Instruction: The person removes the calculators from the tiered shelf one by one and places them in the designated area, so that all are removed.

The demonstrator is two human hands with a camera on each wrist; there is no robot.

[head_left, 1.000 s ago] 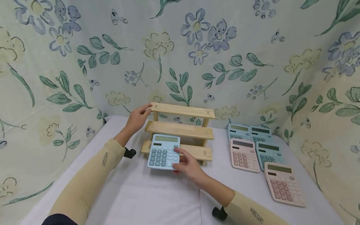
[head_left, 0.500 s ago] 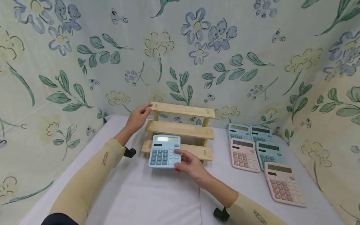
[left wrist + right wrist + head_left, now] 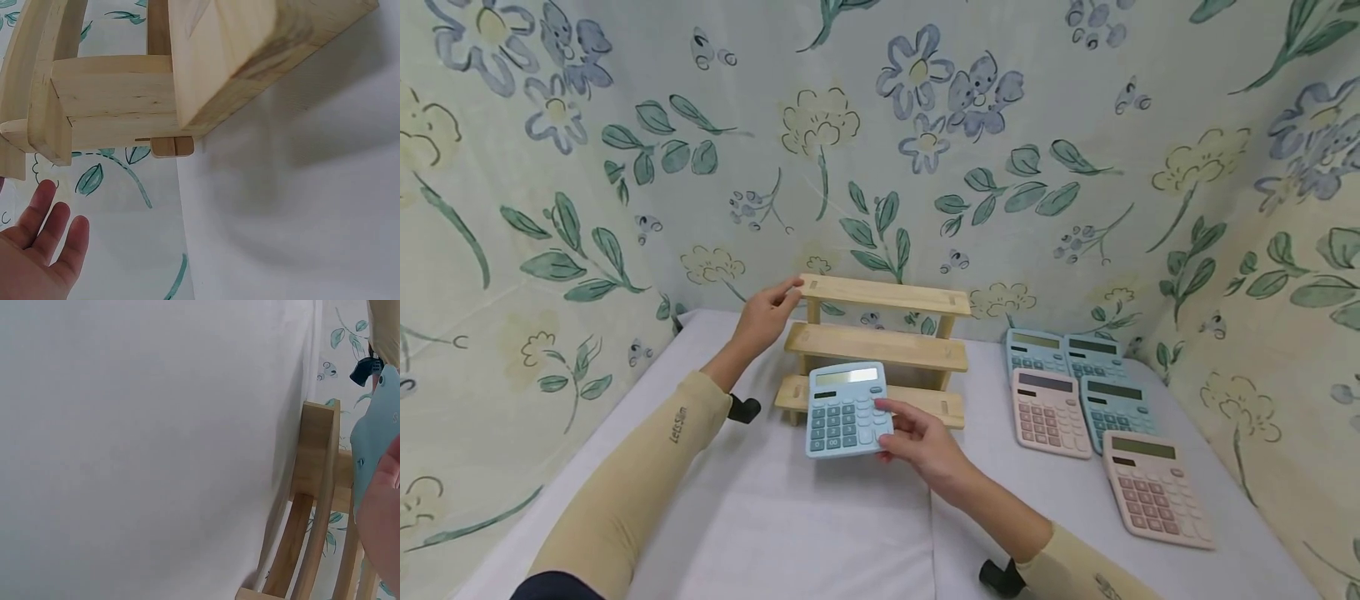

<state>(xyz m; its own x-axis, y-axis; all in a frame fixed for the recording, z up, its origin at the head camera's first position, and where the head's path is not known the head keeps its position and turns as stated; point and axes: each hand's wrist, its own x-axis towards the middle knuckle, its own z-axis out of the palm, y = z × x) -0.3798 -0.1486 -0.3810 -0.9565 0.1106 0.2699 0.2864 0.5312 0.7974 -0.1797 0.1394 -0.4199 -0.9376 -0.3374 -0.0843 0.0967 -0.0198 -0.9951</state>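
In the head view my right hand [image 3: 928, 446] pinches a light blue calculator [image 3: 847, 410] by its lower right side. The calculator is raised and tilted in front of the lowest board of a three-tier wooden shelf [image 3: 880, 346], partly hiding that board. My left hand [image 3: 765, 317] touches the left end of the shelf's top board with its fingertips. Several relaxed, fairly straight fingers of the left hand [image 3: 53, 240] show below the shelf's boards in the left wrist view. From the right wrist, the calculator's blue back [image 3: 375, 437] appears beside the hand.
Right of the shelf lie more calculators on the white-covered table [image 3: 760, 517]: several blue ones [image 3: 1120, 410] and two pink ones, one nearer the shelf [image 3: 1051, 412] and one nearer the front [image 3: 1157, 492]. A floral curtain [image 3: 880, 150] hangs behind and at both sides.
My right hand has moved the blue calculator slightly to the right and turned it a little, keeping hold of it. My left hand stays at the top board's end.
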